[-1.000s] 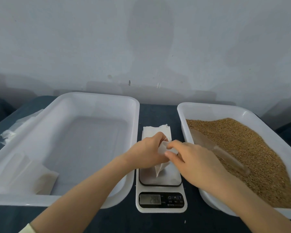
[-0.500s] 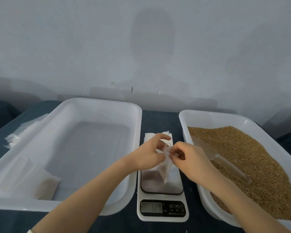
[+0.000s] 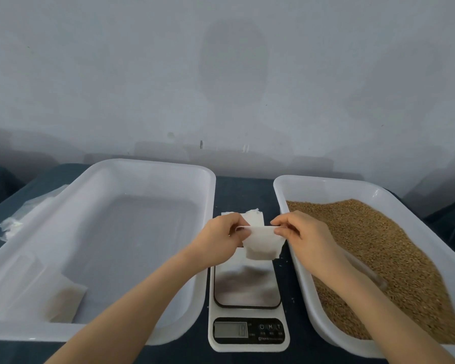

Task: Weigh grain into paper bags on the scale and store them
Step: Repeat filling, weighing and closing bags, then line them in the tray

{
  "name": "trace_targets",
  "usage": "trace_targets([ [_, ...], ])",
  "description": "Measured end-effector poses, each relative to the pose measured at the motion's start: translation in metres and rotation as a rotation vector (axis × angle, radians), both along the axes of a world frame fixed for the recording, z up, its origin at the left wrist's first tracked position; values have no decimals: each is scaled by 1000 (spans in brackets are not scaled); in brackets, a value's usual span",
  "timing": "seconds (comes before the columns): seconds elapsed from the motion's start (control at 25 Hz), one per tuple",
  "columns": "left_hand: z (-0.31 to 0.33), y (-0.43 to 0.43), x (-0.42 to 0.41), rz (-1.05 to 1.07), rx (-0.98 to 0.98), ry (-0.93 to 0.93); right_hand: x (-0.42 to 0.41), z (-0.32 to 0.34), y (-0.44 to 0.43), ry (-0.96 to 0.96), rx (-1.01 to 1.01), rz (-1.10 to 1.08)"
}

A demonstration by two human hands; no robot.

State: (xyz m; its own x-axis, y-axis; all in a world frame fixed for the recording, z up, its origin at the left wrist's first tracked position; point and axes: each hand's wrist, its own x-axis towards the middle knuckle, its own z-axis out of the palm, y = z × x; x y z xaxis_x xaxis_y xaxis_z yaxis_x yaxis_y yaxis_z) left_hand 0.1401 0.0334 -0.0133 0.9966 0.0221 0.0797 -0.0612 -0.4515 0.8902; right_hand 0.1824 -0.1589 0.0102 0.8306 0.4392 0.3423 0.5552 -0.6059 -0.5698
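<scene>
A small white paper bag hangs above the far end of the scale. My left hand pinches its top left corner and my right hand pinches its top right corner, stretching the mouth between them. The scale's steel platform is bare, and its display sits at the near end. Brown grain fills the white tray on the right. A clear scoop lies in the grain, partly hidden by my right forearm.
A large white tray stands left of the scale with a filled bag in its near left corner. A stack of flat paper bags lies behind the scale. Crumpled clear plastic lies far left. A grey wall closes the back.
Both hands have lifted the paper bag off the scale and pulled apart, spreading its top edge wide. The view has tilted slightly upward.
</scene>
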Motion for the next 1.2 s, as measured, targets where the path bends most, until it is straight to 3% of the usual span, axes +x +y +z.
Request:
trace_targets([
  [0.08, 1, -1, -2, 19, 24, -1, -2, -4, 4, -8, -26, 25],
  [0.28, 5, -2, -5, 43, 149, -28, -1, -16, 6, 200, -155, 46],
  [0.52, 4, -4, -7, 27, 204, -26, -2, -21, 7, 168, -78, 64],
  [0.8, 3, -5, -8, 41, 215, -4, -4, -31, 4, 98, -186, 67],
  [1.2, 2, -6, -7, 1, 203, 3, -5, -36, 1, 98, -139, 72],
])
